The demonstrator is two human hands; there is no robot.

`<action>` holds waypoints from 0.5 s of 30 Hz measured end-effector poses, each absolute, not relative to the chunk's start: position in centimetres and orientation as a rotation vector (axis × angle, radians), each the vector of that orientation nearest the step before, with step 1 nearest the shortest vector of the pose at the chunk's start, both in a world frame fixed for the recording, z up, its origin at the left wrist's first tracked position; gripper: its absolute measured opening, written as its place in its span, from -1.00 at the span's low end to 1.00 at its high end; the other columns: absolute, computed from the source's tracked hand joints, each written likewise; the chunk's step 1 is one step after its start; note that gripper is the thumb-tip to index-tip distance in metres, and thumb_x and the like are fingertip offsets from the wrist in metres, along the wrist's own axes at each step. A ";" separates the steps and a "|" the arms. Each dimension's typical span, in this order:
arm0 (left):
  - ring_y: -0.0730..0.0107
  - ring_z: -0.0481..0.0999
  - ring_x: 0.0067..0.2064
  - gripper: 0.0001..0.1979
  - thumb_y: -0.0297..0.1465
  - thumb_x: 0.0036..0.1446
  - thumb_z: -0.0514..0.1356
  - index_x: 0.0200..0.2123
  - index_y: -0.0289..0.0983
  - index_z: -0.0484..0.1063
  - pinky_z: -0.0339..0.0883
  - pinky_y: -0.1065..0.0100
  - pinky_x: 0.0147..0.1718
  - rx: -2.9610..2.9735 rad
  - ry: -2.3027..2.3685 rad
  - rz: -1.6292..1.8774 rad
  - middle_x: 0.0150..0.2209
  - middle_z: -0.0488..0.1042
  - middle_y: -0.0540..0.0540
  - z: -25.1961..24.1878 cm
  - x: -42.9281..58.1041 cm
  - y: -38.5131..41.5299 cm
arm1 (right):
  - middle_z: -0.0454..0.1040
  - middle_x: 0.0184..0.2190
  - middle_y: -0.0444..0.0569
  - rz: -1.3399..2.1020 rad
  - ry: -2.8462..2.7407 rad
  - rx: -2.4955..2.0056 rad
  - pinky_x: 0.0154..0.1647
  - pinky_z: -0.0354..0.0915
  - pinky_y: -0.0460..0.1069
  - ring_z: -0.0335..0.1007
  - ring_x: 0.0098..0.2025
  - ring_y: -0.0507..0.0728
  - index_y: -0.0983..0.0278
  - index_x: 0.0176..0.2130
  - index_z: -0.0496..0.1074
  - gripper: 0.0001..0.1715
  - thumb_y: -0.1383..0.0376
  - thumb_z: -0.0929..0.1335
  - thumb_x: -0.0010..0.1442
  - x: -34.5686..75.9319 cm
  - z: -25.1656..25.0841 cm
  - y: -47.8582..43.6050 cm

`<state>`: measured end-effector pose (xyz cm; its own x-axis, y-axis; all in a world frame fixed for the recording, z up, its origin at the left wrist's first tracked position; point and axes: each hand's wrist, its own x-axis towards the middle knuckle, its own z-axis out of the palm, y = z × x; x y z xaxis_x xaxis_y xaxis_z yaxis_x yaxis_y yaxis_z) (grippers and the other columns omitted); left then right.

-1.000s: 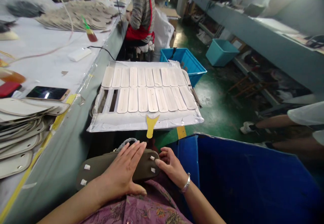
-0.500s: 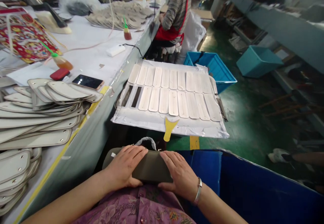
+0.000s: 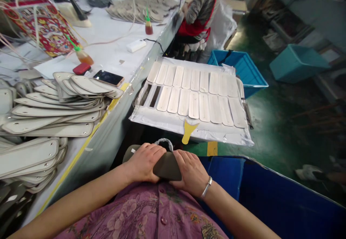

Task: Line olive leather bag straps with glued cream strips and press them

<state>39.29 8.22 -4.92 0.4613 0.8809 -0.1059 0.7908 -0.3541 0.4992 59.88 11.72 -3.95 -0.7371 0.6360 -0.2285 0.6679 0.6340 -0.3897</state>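
Observation:
An olive-brown bag (image 3: 167, 167) rests against my front at the lap, its short handle (image 3: 165, 140) wrapped in clear plastic on the far side. My left hand (image 3: 146, 161) grips its left part, fingers over the top and thumb on the near face. On the right part, my right hand (image 3: 192, 170) holds it the same way, a silver bangle at the wrist. Just beyond the bag, a yellow spatula-shaped piece (image 3: 188, 131) lies at the near edge of a white-covered board (image 3: 162, 116). Two rows of pale oblong pieces (image 3: 194, 103) cover that board.
Left, the workbench (image 3: 108, 127) carries stacked pale straps (image 3: 54, 113), a phone (image 3: 108, 77), a red case (image 3: 81, 69) and glue bottles (image 3: 83, 56). A dark blue bin (image 3: 270, 192) stands close on my right. Beyond are a blue crate (image 3: 243, 67) and a seated co-worker (image 3: 202, 15).
The view has tilted down and turned left, so the scene sits further right and higher. Both hands keep hold of the bag, now slightly closer together.

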 end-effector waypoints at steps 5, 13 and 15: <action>0.11 0.28 0.03 -0.21 -0.17 -0.26 0.31 0.07 -0.32 0.20 0.04 0.14 0.05 2.238 1.348 0.178 0.02 0.33 -0.19 -4.8 38.4 8.4 | 0.33 -0.02 0.14 -0.663 2.766 1.137 -0.06 0.14 0.12 0.23 -0.06 0.27 0.36 0.07 0.21 -0.15 0.05 0.42 -0.14 60.0 -4.4 11.5; 0.13 0.13 0.19 0.08 -0.05 -0.31 0.37 0.24 -0.21 -0.05 -0.03 0.17 0.17 1.796 1.383 0.128 0.22 0.10 -0.18 -4.1 29.2 6.3 | 0.25 0.10 0.22 -0.698 2.725 1.095 0.07 0.10 0.18 0.17 0.08 0.34 0.41 0.17 0.11 0.18 -0.25 0.38 -0.20 59.6 -4.0 12.0; 0.18 0.18 0.16 -0.02 -0.10 -0.24 0.36 0.22 -0.19 -0.02 0.05 0.25 0.13 1.641 1.372 0.288 0.20 0.12 -0.15 -4.7 28.7 5.5 | 0.29 0.06 0.22 -0.645 2.720 1.114 0.04 0.12 0.20 0.22 0.04 0.34 0.40 0.17 0.12 0.07 -0.25 0.30 -0.07 58.4 -4.0 12.0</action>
